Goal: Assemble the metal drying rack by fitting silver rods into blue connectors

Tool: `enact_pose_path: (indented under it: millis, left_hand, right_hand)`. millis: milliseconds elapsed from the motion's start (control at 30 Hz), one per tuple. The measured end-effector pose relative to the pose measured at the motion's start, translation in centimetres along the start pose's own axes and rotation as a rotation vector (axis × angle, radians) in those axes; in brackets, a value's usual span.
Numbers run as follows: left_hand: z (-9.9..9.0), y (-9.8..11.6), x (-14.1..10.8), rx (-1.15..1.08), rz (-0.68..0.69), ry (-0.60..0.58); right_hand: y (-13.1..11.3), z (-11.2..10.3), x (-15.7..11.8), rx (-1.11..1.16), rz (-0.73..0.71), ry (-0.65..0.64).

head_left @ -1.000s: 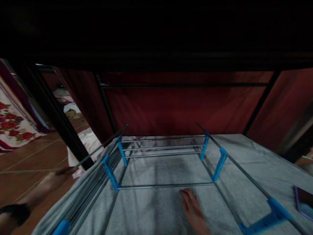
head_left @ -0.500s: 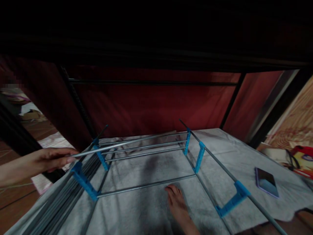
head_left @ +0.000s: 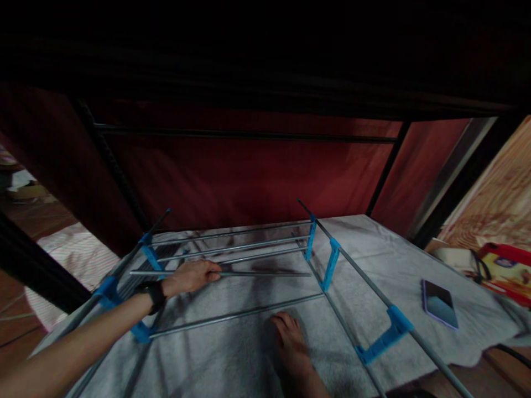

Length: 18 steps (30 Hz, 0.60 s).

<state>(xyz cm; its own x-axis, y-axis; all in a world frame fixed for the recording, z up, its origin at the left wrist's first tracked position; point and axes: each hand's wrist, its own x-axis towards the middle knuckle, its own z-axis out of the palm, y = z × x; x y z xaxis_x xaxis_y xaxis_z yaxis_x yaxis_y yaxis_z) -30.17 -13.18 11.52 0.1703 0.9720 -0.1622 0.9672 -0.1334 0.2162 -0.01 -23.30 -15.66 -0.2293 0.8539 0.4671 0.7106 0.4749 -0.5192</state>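
My left hand (head_left: 194,275), with a dark watch on its wrist, is closed around the middle of a loose grey metal rod (head_left: 265,273). That rod lies crosswise above the frame's inside, its ends apart from the brackets. The frame has grey tubes (head_left: 365,271) along its sides, joined by blue plastic brackets (head_left: 331,266). Several crossbars (head_left: 244,314) run between the two sides. My right hand (head_left: 291,344) rests on the grey cloth inside the frame, just in front of the nearest crossbar; its fingers are loosely bent and hold nothing.
Grey cloth (head_left: 199,367) covers the surface under the frame. More rods (head_left: 135,282) lie bundled at the left. A phone (head_left: 440,304) lies to the right, near a red and yellow package (head_left: 508,271). Black bars (head_left: 249,132) and dark red panels (head_left: 249,177) stand behind; a dark ledge hangs overhead.
My left hand has moved right and inward with the rod, now gripping its middle instead of its left end. The rod's far end has come nearer. My right hand stays on the cloth.
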Motion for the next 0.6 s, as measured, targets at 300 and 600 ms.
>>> enact_pose_path:
  millis: [300,600]
  left_hand:
    - [8.6,-2.4,2.8,0.080,0.132,-0.185]
    - [14.1,-0.3,4.0,0.233,0.101,-0.077]
  right_hand:
    - [1.7,0.9,-0.4,0.011,-0.016,-0.047]
    - [2.8,1.6,-1.5,0.023,-0.044,0.018]
